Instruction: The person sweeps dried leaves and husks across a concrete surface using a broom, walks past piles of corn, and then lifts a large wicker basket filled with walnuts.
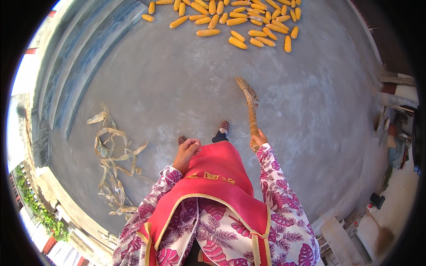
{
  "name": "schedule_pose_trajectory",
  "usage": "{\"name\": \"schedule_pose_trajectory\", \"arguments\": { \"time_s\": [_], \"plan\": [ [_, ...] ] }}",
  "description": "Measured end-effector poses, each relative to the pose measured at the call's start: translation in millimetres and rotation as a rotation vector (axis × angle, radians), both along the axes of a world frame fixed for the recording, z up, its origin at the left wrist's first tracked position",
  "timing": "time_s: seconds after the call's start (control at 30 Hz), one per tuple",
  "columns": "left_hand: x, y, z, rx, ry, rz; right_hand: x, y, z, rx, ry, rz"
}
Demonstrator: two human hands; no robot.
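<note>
Grey floor (177,80) spread all round; corn cobs (236,21) scattered at 12 o'clock, dry husks (106,150) strewn at 9. Short broom-like tool (252,113) held at 2 o'clock, its handle wrapped by fingers of right hand (258,140), at 3. Left hand (188,153) curled at 8. Best handled, it is judged, with firm grip, low tip, short strokes. Cobs cut off by top rim; left palm hidden, so contents cannot be told; tool's exact kind hard to make out.

rough straw-like broom (252,111), matt concrete floor (177,93), papery crinkled husks (104,150), smooth cloth apron (222,193)
</note>
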State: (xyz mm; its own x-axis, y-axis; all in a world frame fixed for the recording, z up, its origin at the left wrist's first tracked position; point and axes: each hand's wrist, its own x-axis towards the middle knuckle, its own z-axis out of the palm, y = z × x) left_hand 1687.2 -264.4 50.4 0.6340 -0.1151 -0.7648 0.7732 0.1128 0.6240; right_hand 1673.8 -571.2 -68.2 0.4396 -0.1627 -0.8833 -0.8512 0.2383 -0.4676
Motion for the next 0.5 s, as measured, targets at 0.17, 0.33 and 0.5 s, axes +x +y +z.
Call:
{"name": "schedule_pose_trajectory", "arguments": {
  "time_s": [0.17, 0.33, 0.5],
  "plan": [
    [14.2, -22.1, 1.4, 0.006, 0.018, 0.075, 14.4, -84.0, -27.4, -0.116, 0.053, 0.247],
    [19.9, -24.7, -1.1, 0.03, 0.066, 0.16, 48.2, -104.1, 13.6, -0.137, -0.021, 0.288],
    [40.4, -42.9, 10.3, 0.017, 0.027, 0.138, 123.1, -128.7, -44.7, -0.748, -0.171, 0.699]
  ]
}}
